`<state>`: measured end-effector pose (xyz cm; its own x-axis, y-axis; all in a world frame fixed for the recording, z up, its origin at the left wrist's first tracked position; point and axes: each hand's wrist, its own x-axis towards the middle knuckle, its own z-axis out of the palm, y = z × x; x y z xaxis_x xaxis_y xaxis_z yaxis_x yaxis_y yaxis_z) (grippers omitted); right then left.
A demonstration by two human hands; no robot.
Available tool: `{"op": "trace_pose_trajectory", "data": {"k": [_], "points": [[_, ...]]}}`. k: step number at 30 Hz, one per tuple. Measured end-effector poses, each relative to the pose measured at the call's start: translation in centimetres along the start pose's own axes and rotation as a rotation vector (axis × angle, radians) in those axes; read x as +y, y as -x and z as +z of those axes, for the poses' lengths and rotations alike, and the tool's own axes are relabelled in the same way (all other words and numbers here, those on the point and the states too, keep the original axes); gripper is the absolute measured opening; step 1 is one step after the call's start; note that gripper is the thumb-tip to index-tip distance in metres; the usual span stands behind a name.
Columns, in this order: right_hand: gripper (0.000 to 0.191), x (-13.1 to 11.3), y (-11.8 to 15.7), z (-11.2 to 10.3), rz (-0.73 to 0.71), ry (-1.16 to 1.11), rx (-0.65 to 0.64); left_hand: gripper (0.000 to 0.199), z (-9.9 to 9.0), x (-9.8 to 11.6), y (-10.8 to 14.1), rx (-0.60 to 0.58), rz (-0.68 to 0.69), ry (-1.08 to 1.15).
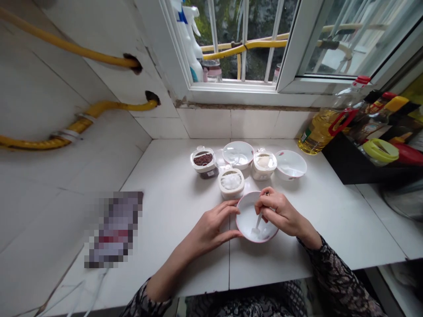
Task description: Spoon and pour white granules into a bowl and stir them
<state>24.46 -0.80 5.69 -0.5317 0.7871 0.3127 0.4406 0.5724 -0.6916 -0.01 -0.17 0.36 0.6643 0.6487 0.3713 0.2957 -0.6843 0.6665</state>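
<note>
My left fingers (228, 212) steady the bowl (245, 212) from eight to ten o'clock; my right fingers (268, 201) pinch the spoon (256, 230) in it. On the surface (330, 211), five o'clock from the tub (231, 193), the bowl looks light, hard and breakable, best held by its rim.

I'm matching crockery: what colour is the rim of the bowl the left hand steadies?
Pink; the bowl's rim shows in the head view.

The white counter (172, 193) carries three bowls (246, 215), three jars (229, 192) and an oil bottle (315, 132).
</note>
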Motion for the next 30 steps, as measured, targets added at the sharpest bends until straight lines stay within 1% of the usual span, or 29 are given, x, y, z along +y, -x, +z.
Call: {"op": "trace_pose_trajectory", "data": {"k": [4,8,12,14,20,30], "points": [[0.023,0.0,0.0,0.1,0.107,-0.068,0.035,0.038,0.0,0.1,0.0,-0.002,-0.001,-0.007],[0.021,0.2,-0.1,0.0,0.259,-0.174,0.157,0.038,0.1,0.1,0.0,0.006,0.006,-0.010],[0.017,0.5,-0.3,0.0,0.446,-0.392,0.233,0.037,0.1,0.0,0.0,0.003,0.002,0.005],[0.015,0.7,-0.4,0.0,0.511,-0.483,0.255,0.037,0.1,0.0,0.0,-0.004,-0.008,0.013],[0.014,1.3,-0.6,0.0,0.568,-0.601,0.314,0.037,0.1,0.0,0.0,-0.006,-0.023,0.031],[0.014,1.8,-0.7,0.0,0.600,-0.651,0.389,0.040,0.0,0.5,-0.3,-0.015,-0.036,0.049]]}}
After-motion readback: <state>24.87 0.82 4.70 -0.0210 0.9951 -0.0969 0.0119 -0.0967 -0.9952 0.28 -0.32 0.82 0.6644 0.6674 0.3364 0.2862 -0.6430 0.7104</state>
